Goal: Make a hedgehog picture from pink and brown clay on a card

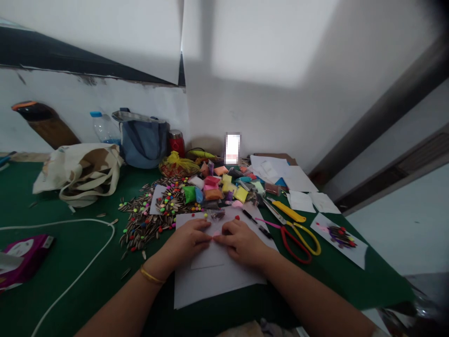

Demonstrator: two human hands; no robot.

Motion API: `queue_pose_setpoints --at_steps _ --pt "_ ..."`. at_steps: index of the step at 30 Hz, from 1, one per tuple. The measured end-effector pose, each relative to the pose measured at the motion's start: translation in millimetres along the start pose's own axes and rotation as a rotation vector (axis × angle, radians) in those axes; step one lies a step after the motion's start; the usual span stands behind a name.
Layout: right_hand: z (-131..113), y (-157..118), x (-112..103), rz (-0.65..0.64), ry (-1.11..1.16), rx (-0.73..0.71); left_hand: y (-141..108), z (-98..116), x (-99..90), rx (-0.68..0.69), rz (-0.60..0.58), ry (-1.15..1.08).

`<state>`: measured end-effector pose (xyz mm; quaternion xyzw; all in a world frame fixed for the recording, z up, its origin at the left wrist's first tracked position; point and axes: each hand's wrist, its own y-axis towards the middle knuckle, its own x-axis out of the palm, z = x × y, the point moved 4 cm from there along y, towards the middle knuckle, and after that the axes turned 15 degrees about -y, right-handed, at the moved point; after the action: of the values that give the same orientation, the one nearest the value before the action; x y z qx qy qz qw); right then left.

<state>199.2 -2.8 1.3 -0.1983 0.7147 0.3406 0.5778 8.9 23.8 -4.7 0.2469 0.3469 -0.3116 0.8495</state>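
Note:
Over a small white card [208, 262] lying on larger white sheets [224, 285], my two hands meet at the fingertips. A small bit of pink modelling clay [216, 233] sits between them, mostly covered by the fingers. My left hand [191, 239] comes in from the left, its thumb and forefinger pressed to the clay. My right hand [242, 241] is curled, with thumb and forefinger on the clay's other side. Just beyond the fingers lies a clear plastic bag [215, 214]. A black pen [257, 223] rests right of my right hand.
Sunflower seeds mixed with coloured pompoms [150, 229] lie left. Packets of coloured clay [212, 194] are heaped behind. Scissors [296, 238], a yellow utility knife [288, 211] and a decorated card [338, 238] lie right. A white cable [80, 269] crosses the left side.

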Motion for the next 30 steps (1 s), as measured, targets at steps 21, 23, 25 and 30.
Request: queue_pose_setpoints --at_steps 21,23,25,30 --pt "-5 0 -1 -0.055 -0.077 -0.008 4 -9 2.0 -0.023 0.142 -0.083" --pt "-6 1 -2 -0.066 -0.086 -0.008 3 -11 0.9 -0.016 0.142 -0.085" --pt "-7 3 -2 -0.078 -0.107 -0.002 3 -12 0.4 -0.011 0.144 -0.08" --pt "-12 6 1 -0.099 -0.16 -0.007 4 -11 1.3 0.006 0.151 -0.083"
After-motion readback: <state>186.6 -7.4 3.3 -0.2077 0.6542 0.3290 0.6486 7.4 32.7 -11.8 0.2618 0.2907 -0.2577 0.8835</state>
